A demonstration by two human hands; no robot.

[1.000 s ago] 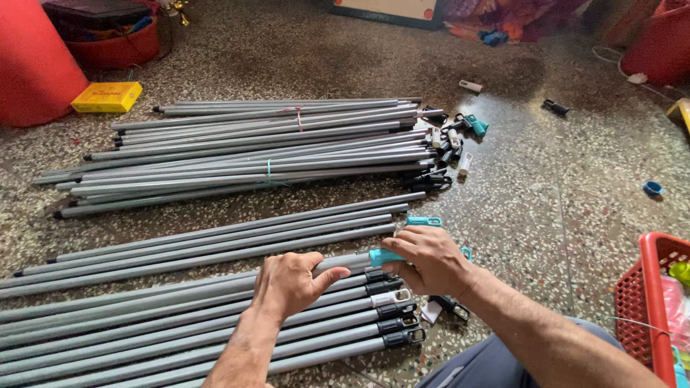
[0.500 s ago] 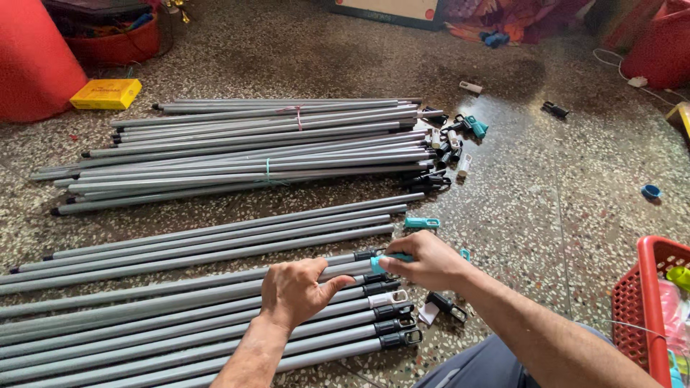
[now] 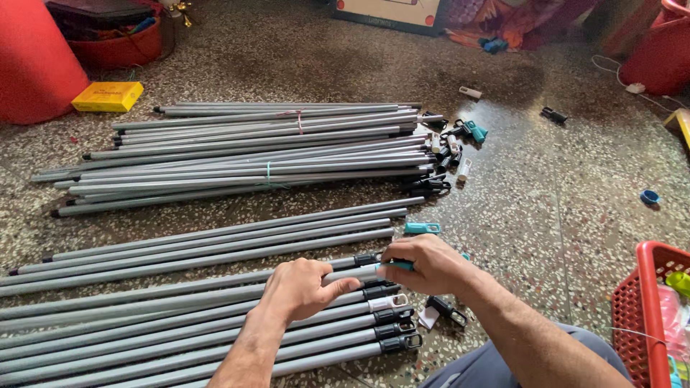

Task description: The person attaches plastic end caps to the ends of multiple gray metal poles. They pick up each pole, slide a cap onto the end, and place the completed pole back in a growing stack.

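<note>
Lying left-to-right on the speckled floor [image 3: 546,215], the grey metal pole [image 3: 215,284] is clamped by the left hand [image 3: 298,287]; the right hand [image 3: 424,264], nearer its end, pinches a teal plastic cap [image 3: 395,266] there.

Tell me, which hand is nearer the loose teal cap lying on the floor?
Right. The right hand sits just below the teal cap, pinching another teal piece on a grey pole. The left hand grips that pole farther left of the cap.
</note>
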